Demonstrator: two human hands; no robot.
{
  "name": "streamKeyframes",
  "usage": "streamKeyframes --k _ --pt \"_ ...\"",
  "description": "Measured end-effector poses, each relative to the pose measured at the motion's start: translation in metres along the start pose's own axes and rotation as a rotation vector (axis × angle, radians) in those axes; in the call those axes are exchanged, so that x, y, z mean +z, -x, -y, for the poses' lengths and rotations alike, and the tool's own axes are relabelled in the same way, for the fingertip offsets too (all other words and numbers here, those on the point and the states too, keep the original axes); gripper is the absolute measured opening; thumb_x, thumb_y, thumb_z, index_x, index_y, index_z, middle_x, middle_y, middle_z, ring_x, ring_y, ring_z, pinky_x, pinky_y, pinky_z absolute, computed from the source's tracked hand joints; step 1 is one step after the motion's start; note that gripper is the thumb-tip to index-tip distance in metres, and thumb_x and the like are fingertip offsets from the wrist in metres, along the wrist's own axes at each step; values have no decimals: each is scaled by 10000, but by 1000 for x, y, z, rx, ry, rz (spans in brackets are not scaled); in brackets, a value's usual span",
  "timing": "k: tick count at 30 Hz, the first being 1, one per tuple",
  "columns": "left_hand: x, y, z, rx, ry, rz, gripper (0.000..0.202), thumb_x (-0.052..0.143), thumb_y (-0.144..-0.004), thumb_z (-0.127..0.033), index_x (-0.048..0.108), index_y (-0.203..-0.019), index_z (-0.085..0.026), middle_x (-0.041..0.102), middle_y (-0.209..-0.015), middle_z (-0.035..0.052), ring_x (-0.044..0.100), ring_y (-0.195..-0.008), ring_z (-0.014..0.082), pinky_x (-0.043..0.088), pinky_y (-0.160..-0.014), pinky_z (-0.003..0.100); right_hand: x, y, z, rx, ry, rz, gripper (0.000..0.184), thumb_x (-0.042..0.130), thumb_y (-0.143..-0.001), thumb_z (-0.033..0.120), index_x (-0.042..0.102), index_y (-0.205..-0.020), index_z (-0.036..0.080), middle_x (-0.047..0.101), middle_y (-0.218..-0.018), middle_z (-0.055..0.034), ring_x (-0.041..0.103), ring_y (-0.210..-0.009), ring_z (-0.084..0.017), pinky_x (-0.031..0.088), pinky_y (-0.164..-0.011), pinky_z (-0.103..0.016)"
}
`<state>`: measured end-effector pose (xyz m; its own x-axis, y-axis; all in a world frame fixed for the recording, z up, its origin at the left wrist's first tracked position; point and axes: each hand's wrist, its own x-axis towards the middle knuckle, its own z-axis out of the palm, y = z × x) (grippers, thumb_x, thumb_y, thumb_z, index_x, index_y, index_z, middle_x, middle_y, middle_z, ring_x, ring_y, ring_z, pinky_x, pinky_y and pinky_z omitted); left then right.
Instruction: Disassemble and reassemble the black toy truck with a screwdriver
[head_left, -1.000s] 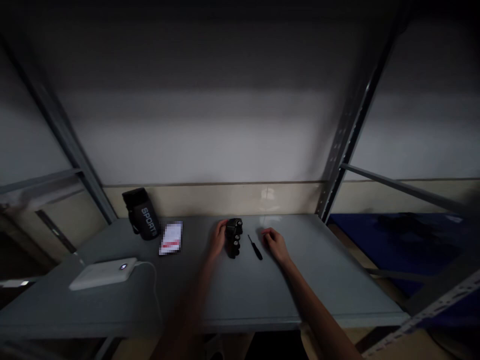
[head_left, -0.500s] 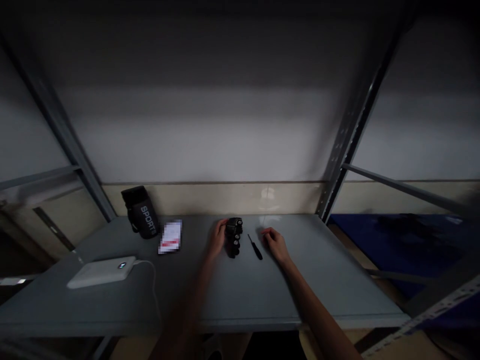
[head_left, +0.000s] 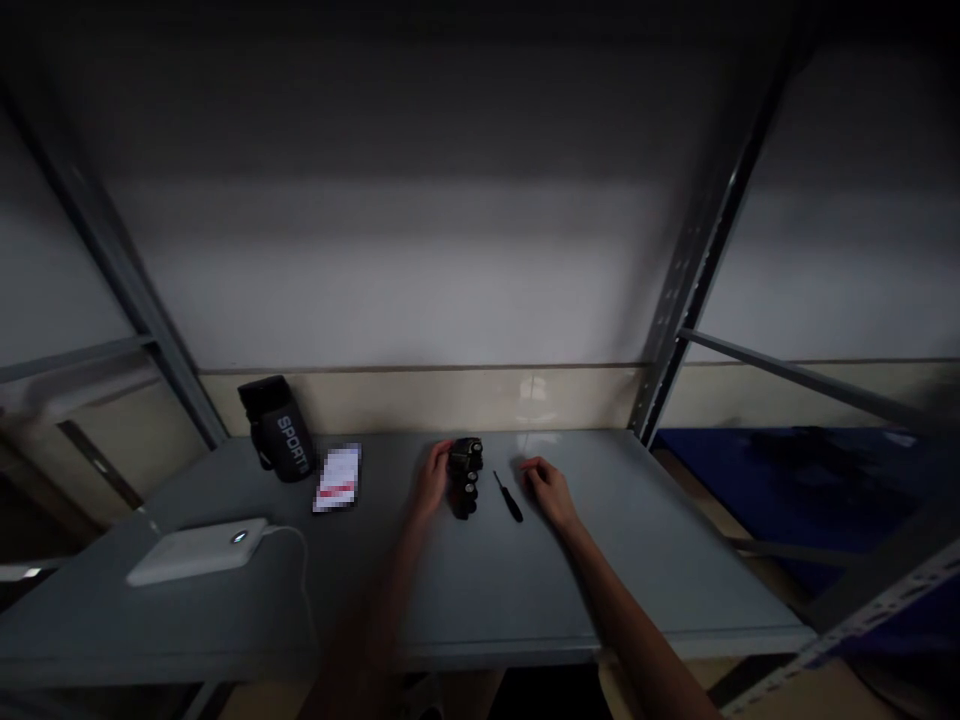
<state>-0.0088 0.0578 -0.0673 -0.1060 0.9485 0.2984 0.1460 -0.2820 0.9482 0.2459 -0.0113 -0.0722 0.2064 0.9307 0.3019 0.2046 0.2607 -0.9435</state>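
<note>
My left hand (head_left: pixel 431 482) rests on the grey tabletop with its fingers closed against the left side of a small black toy truck (head_left: pixel 467 470). The truck's wheels face right, so it seems to lie on its side. To the right of the truck, a screwdriver (head_left: pixel 510 500) with a black handle lies on the tabletop, its tip pointing away from me. Farther right is my right hand (head_left: pixel 549 490), resting on the surface with curled fingers. Whatever its fingertips may hold is hidden. Neither hand touches the screwdriver.
A black "SPORTS" bag (head_left: pixel 281 430) stands at the back left beside a pixelated white-and-red item (head_left: pixel 337 478). Nearer on the left lies a white power bank (head_left: pixel 196 552) with a cable (head_left: pixel 304 565). Metal rack posts (head_left: pixel 694 270) flank the grey table (head_left: pixel 675 560), with a wall behind.
The view has shifted slightly, moving the table items a little left in the picture. Both hands, the toy truck and the screwdriver keep nearly the same places relative to each other.
</note>
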Motion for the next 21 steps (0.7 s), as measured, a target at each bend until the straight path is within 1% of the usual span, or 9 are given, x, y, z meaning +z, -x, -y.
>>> streamKeyframes --k 4,8,13,18,21 --pt "-1 1 -2 8 -3 1 363 502 -928 -409 731 -1147 -233 763 -1290 145 689 -1276 306 500 -1153 487 0 0 0 -4 -7 5 328 570 -843 504 716 -883 213 648 -618 11 563 -568 -200 430 -583 -294" --pt "-1 1 -2 7 -13 -12 366 509 -919 -429 740 -1118 -228 763 -1271 165 694 -1267 320 501 -1152 504 1 1 0 -7 -7 3 311 568 -854 491 710 -883 216 645 -610 14 551 -556 -198 426 -578 -295" --pt "0 0 -2 4 -26 -13 386 515 -931 -471 740 -1137 -235 764 -1272 154 683 -1280 335 510 -1136 513 0 1 0 -3 -6 9 311 565 -857 491 715 -888 220 664 -630 5 570 -578 -207 439 -591 -299" --pt "1 -2 -3 2 -39 -2 403 512 -943 -469 752 -1147 -217 789 -1188 163 672 -1279 375 528 -1099 527 0 1 0 -9 -4 8 301 563 -847 479 712 -887 220 658 -628 9 569 -578 -207 443 -594 -300" --pt "1 -2 -2 7 -40 -4 416 501 -940 -496 746 -1146 -231 779 -1228 157 685 -1269 352 524 -1111 512 1 1 1 -14 -3 4 299 560 -848 478 708 -884 221 655 -622 9 574 -584 -210 449 -594 -301"
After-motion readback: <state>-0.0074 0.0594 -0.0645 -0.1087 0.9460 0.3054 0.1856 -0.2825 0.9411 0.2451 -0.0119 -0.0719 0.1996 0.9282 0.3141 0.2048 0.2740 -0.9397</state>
